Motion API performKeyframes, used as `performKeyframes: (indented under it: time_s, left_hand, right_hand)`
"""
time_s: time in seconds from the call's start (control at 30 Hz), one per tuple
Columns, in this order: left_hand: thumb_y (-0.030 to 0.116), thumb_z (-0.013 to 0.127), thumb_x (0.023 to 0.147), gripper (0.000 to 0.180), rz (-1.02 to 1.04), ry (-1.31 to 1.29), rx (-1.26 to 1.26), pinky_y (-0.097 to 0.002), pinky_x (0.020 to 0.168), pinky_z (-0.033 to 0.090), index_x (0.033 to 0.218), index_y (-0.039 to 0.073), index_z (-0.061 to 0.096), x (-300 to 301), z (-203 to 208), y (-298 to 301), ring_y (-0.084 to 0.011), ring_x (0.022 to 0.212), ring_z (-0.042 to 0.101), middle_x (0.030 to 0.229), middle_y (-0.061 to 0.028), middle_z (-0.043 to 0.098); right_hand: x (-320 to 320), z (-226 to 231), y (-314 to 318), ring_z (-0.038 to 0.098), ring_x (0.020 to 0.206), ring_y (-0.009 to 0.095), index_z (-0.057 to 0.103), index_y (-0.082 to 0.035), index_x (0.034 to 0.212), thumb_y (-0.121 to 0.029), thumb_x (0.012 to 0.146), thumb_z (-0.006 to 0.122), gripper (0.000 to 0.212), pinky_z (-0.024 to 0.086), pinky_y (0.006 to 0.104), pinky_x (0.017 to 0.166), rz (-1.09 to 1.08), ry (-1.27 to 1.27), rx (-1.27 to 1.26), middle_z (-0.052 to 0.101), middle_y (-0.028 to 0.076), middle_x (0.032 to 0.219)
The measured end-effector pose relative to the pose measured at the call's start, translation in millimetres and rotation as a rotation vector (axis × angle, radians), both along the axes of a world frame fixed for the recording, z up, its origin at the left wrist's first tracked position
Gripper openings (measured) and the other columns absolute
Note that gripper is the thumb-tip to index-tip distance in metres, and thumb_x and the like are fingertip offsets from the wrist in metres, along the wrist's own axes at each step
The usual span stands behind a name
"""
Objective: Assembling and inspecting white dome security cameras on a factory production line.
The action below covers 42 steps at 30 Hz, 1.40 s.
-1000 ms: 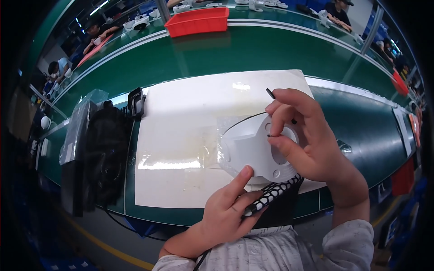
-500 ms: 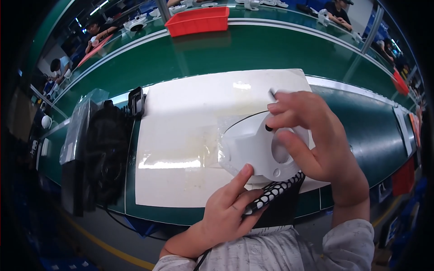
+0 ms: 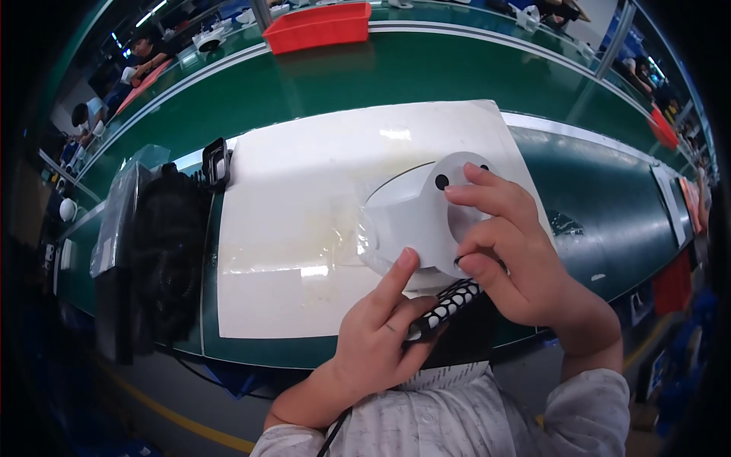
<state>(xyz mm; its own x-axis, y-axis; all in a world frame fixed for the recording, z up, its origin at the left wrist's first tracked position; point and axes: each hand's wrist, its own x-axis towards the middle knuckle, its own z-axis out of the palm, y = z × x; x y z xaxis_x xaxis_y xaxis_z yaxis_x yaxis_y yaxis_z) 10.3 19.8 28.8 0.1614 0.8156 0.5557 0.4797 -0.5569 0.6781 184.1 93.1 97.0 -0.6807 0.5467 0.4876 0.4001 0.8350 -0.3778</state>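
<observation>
Right hand (image 3: 518, 259): laid over the right side of a white moulded plastic housing (image 3: 415, 217), index finger stretched across its upper face beside two small dark holes, thumb pressed at its lower rim; fingers curled and clamped on the part.

Left hand (image 3: 381, 335): index fingertip raised and touching the lower edge of the white housing; remaining fingers closed around a black tool handle patterned with white dots (image 3: 445, 308), which juts up and to the right between the two hands. A thin dark cable runs from under this hand toward the lower edge of the view.

White housing: rounded, with a flat circular face turned upward, partly sheathed in clear plastic film (image 3: 369, 228) on its left side; it rests at the right part of a white rectangular work mat (image 3: 304, 228), near the mat's front edge.

Work mat: lies on a green bench top (image 3: 365, 84), glossy, with a pale stain at its centre.

Left of mat: a small black clip-like device (image 3: 215, 164) at the mat's upper left corner; a heap of black material (image 3: 167, 251); a clear plastic bag (image 3: 114, 221) further left.

Far side of bench: a red rectangular plastic bin (image 3: 317, 24).

Background: other people seated at neighbouring benches, upper left and upper right.
</observation>
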Motion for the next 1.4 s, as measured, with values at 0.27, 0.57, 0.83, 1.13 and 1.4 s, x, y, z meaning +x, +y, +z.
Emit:
performKeyframes:
  time_s: [0.27,0.57,0.83,1.13,1.4]
  left_hand:
    - [0.006,0.067,0.061,0.024,-0.007,-0.021,0.023,-0.0308,0.06,0.048,0.083,0.001,0.059,0.6,-0.5,0.4,-0.0252,0.069,0.059,0.126,-0.0214,0.037]
    - [0.005,0.067,0.06,0.027,-0.009,-0.033,0.093,-0.0286,0.058,0.047,0.085,-0.001,0.058,1.9,-2.6,2.7,-0.0213,0.062,0.058,0.125,-0.0238,0.037]
    - [0.003,0.067,0.06,0.029,0.012,0.009,0.046,-0.0283,0.058,0.048,0.087,-0.001,0.058,1.0,-1.7,-1.4,-0.0197,0.059,0.057,0.127,-0.024,0.035]
    - [-0.001,0.065,0.06,0.026,0.013,-0.034,0.051,-0.0283,0.056,0.047,0.085,-0.001,0.059,1.7,-4.4,-0.1,-0.0205,0.06,0.057,0.127,-0.0246,0.035]
    - [-0.002,0.066,0.057,0.02,-0.014,-0.118,0.138,-0.0274,0.055,0.046,0.076,-0.003,0.059,1.7,-14.7,8.0,-0.0189,0.06,0.058,0.125,-0.0236,0.038]
  right_hand:
    - [3.6,3.5,-19.7,0.04,0.114,0.032,0.055,-0.006,0.082,-0.014,0.074,0.058,0.011,0.027,0.0415,0.093,-0.119,-0.138,0.19,0.049,0.013,0.113]
    - [4.9,1.7,-50.9,0.042,0.112,0.029,0.056,-0.005,0.102,-0.034,0.074,0.058,0.04,0.019,0.05,0.096,-0.274,-0.409,0.388,0.05,0.008,0.115]
    - [5.7,-16.1,-40.5,0.032,0.121,0.031,0.053,-0.012,0.11,-0.043,0.077,0.052,0.045,0.012,0.0476,0.099,-0.234,-0.265,0.205,0.041,0.01,0.126]
    - [8.3,-24.1,-46.2,0.031,0.121,0.029,0.056,-0.015,0.105,-0.029,0.073,0.062,0.035,0.016,0.0451,0.097,-0.251,-0.013,0.045,0.043,0.007,0.125]
    - [4.5,-37.7,-53.6,0.037,0.116,0.029,0.063,-0.014,0.077,-0.015,0.063,0.068,0.016,0.024,0.041,0.093,-0.27,0.178,0.121,0.05,0.005,0.115]
